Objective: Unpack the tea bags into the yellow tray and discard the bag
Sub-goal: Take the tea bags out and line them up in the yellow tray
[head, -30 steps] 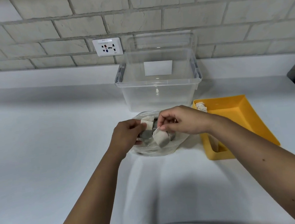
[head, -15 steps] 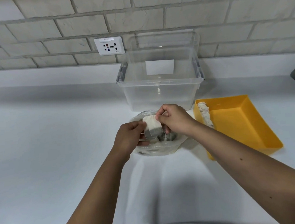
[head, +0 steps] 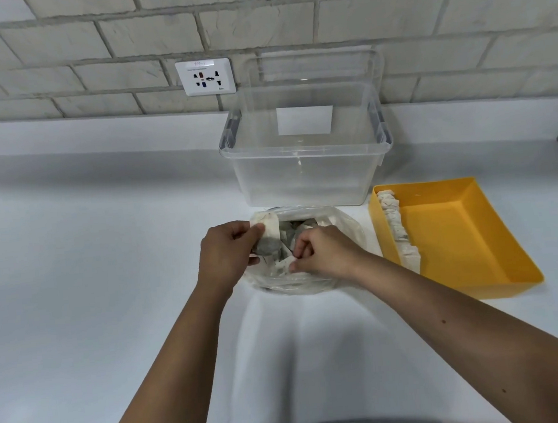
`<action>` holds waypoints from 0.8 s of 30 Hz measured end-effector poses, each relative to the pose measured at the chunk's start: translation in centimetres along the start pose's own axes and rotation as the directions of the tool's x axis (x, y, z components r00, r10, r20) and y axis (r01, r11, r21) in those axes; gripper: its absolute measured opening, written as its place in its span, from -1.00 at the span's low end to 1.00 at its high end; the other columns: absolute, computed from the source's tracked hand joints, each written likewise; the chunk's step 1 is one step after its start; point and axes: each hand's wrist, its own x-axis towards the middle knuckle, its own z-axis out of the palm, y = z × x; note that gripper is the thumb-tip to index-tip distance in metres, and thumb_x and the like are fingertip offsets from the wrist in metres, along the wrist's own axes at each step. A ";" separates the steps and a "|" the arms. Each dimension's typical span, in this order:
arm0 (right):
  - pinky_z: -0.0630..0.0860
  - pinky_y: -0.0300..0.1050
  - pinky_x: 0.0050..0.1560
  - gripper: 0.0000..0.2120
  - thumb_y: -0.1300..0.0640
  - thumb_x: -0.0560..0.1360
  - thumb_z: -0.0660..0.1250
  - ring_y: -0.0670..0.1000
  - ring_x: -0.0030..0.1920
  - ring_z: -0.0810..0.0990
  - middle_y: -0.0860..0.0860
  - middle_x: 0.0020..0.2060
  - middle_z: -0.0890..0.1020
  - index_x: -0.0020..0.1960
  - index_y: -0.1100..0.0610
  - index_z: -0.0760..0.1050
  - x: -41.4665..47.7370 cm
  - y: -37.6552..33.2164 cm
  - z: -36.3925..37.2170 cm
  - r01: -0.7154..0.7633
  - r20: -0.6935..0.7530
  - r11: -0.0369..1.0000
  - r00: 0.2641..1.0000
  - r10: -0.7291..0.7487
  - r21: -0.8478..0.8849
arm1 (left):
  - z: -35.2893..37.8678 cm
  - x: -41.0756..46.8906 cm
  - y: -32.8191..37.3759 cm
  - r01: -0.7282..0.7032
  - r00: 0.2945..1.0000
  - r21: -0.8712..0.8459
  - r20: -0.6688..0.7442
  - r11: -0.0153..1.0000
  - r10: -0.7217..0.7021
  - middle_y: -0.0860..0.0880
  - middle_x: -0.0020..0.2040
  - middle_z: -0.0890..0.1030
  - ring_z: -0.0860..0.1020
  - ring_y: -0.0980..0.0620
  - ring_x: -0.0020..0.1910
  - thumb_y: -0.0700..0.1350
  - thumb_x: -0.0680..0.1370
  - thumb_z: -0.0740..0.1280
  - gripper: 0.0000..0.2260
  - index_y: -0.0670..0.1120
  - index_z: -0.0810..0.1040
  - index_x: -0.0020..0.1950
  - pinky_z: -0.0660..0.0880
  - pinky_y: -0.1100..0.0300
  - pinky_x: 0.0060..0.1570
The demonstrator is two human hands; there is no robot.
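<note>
Several tea bags (head: 290, 235) lie loose in the open plastic bag (head: 343, 231) on the counter (head: 106, 260), just left of the yellow tray (head: 458, 229), where more stand in a row against its left wall. The left hand (head: 224, 255) pinches one, perhaps a small stack, at the bag's rim. The right hand (head: 323, 253) pinches another lower down. They look light, soft and easily torn, so grip them gently by the flat faces.

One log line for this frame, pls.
left hand: grips tea bag stack over plastic bag | right hand: pinches loose tea bag inside it | yellow tray: tea bag row along left wall
</note>
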 end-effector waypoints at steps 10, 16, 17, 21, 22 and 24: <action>0.50 -0.24 -0.28 -0.92 0.18 0.44 0.48 -0.12 -0.36 0.57 -0.07 -0.29 0.61 -0.12 0.12 0.58 -1.7 -0.1 -3.9 0.049 -0.107 0.974 0.994 -0.026 0.220 | 0.1 0.0 0.3 -0.011 1.000 0.027 0.025 1.000 0.010 -0.12 -0.25 0.63 0.60 -0.01 -0.27 -0.09 0.58 0.37 -0.81 -0.13 0.67 -0.18 0.62 0.18 -0.26; 0.58 -0.17 -0.33 -0.83 0.34 0.54 0.33 -0.01 -0.38 0.61 0.09 -0.35 0.62 0.11 0.21 0.58 -4.5 0.7 -7.4 -0.015 -0.022 0.768 0.999 0.038 0.641 | 1.4 -0.9 0.9 -0.009 0.998 0.010 0.067 1.000 0.008 -0.15 -0.23 0.62 0.63 -0.03 -0.28 -0.11 0.59 0.36 -0.79 -0.18 0.66 -0.17 0.64 0.13 -0.21; 0.58 -0.17 -0.32 -0.84 0.33 0.54 0.33 -0.01 -0.38 0.61 0.10 -0.35 0.63 0.10 0.21 0.58 -5.0 0.8 -7.7 -0.020 -0.015 0.764 0.999 0.039 0.645 | 1.8 -1.2 1.1 -0.004 0.996 -0.003 0.085 1.000 0.005 -0.17 -0.22 0.63 0.64 -0.05 -0.27 -0.11 0.58 0.36 -0.80 -0.18 0.67 -0.17 0.65 0.11 -0.20; 0.56 -0.19 -0.33 -0.88 0.27 0.49 0.42 -0.02 -0.39 0.58 0.07 -0.40 0.61 0.02 0.27 0.61 -6.5 1.3 -8.5 -0.011 -0.033 0.795 0.999 0.039 0.607 | 3.4 -2.5 2.0 0.012 0.980 -0.068 0.197 0.998 0.002 -0.16 -0.22 0.58 0.61 -0.07 -0.27 -0.10 0.58 0.38 -0.78 -0.25 0.66 -0.09 0.67 0.00 -0.07; 0.56 -0.19 -0.33 -0.86 0.26 0.48 0.43 -0.03 -0.39 0.58 0.07 -0.40 0.61 0.02 0.28 0.61 -6.9 1.3 -8.7 -0.006 -0.046 0.796 0.998 0.042 0.606 | 3.9 -2.8 2.3 0.011 0.975 -0.078 0.223 0.997 0.007 -0.15 -0.23 0.56 0.59 -0.07 -0.27 -0.10 0.58 0.38 -0.78 -0.27 0.65 -0.08 0.66 -0.02 -0.05; 0.57 -0.19 -0.34 -0.86 0.26 0.48 0.42 -0.04 -0.41 0.58 0.09 -0.39 0.60 0.02 0.30 0.60 -7.7 1.5 -9.3 0.006 -0.074 0.793 0.996 0.050 0.610 | 4.9 -3.4 2.9 0.000 0.964 -0.088 0.263 0.996 0.024 -0.15 -0.23 0.58 0.59 -0.07 -0.27 -0.10 0.58 0.38 -0.78 -0.26 0.65 -0.10 0.64 -0.04 -0.07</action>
